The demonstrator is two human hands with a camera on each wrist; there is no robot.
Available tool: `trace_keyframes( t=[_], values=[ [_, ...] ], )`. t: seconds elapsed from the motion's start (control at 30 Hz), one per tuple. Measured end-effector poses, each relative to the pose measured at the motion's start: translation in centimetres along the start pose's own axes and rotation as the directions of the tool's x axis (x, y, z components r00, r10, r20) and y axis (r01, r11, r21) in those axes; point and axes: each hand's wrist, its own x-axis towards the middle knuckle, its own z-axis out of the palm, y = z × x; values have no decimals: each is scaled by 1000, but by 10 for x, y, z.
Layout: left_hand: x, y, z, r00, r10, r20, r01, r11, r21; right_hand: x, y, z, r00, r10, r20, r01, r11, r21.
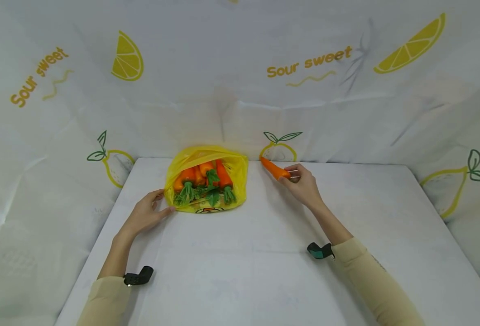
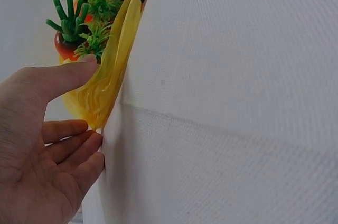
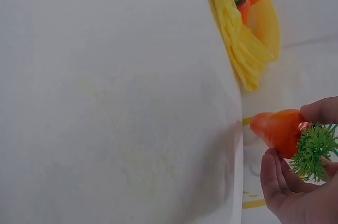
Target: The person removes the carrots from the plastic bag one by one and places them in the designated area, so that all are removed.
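A yellow plastic bag point(image 1: 240, 181) lies with its mouth toward the front, several orange carrots point(image 1: 224, 175) with green tops inside it. At the bag's left edge is my left hand point(image 1: 145, 212); in the left wrist view its thumb point(image 2: 79, 71) and fingers lie on either side of the bag's yellow rim point(image 2: 108, 97), pinching it. My right hand point(image 1: 303, 185) holds a single carrot point(image 1: 273, 169) to the right of the bag, its tip pointing back and left. In the right wrist view, thumb and fingers grip that carrot point(image 3: 285, 129) near its feathery green top point(image 3: 314, 150).
A white table point(image 1: 240, 262) spreads out under both hands. Behind it and at the sides hangs a white cloth point(image 1: 207, 68) printed with lemons and lettering. Each wrist carries a small black device, such as the left one point(image 1: 140, 275).
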Motion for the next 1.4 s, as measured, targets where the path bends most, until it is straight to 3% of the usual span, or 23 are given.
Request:
trace_keyframes(
  t=[0.2,0.83,1.4],
  values=[
    [0,1,-1,1000,-6,1,6,1000,-3,2,5,8,1000,11,-8,-11,1000,-17],
    [0,2,-1,1000,-20,5,20,1000,-11,5,-5,23,978,143,153,-112,975,-194],
    [0,4,-1,1000,-20,6,20,1000,-13,1,-10,36,979,110,174,-68,970,-234]
  ],
)
